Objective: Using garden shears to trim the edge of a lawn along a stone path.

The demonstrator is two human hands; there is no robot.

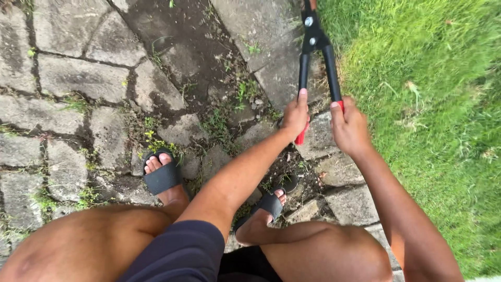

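I hold a pair of garden shears (pixel 314 39) with black arms and red grips, pointing away from me toward the top of the view. My left hand (pixel 295 115) is closed around the left handle, its red grip showing below my fist. My right hand (pixel 348 128) is closed around the right handle. The blades run out of view at the top edge, at the border between the stone paving and the grass. I am crouched, with both knees low in the view.
Cracked stone paving (pixel 78 78) with weeds in the joints fills the left and middle. A lawn (pixel 433 104) covers the right side. My feet in black slide sandals (pixel 163 177) rest on the stones.
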